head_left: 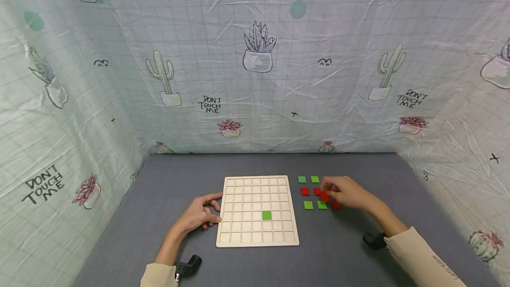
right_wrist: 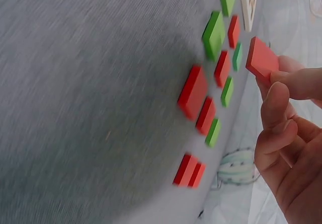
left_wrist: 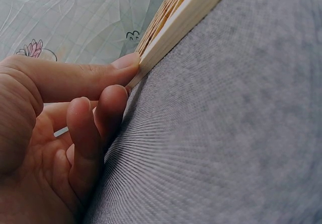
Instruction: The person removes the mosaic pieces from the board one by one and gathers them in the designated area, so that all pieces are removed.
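Observation:
A square wooden grid board (head_left: 237,237) lies on the table, with one green tile (head_left: 266,215) in a cell right of its middle. My left hand (head_left: 196,214) is at the board's left side, thumb and forefinger touching the edge; its other fingers bend loosely in the left wrist view. Between thumb and fingertips, my right hand (head_left: 350,191) pinches a red square tile (right_wrist: 263,59), held tilted above the loose tiles. Beneath and beside that hand lie red tiles (right_wrist: 193,92) and green tiles (right_wrist: 214,35). The right hand covers some of them in the head view.
Several loose tiles sit in rough rows right of the board, including a green tile (head_left: 308,205) and a red tile (head_left: 304,191). Two red tiles (right_wrist: 185,169) lie close together, apart from the others. A cactus-print cloth (head_left: 255,101) hangs behind and beside the grey table (head_left: 187,167).

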{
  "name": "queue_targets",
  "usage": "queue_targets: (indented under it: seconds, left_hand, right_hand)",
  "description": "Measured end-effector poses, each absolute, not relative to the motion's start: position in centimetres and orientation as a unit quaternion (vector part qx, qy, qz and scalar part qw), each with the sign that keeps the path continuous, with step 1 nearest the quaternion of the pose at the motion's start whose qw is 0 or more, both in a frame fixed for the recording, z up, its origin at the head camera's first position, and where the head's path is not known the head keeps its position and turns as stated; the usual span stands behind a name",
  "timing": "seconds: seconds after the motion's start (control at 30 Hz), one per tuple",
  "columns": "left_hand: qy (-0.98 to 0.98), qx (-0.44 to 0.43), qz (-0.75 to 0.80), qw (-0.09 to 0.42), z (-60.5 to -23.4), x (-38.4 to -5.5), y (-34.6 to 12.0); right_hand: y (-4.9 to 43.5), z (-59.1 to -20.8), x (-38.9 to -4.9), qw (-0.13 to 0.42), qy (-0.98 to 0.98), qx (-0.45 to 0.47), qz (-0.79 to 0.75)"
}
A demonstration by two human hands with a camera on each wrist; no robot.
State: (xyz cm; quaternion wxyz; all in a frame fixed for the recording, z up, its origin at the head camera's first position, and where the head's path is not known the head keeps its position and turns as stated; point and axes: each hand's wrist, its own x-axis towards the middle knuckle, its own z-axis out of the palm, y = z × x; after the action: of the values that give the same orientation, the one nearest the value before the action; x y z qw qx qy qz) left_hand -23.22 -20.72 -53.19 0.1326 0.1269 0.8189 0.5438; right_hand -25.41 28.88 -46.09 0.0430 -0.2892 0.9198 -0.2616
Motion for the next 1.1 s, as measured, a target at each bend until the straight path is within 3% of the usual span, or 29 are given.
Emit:
queue_targets:
  seconds: [0.5,1.1]
  left_hand:
    - [0.818,0.129,0.544,0.133,-53.3,-23.4,-20.5]
    - [0.817,0.124,0.547,0.131,-53.3,-23.3,-20.8]
  right_hand:
    - [33.5,-46.6,-24.7,0.045,0.936,-0.255,-0.238]
    - [34.7,-47.8,-23.9,0.044,0.944,-0.23,-0.232]
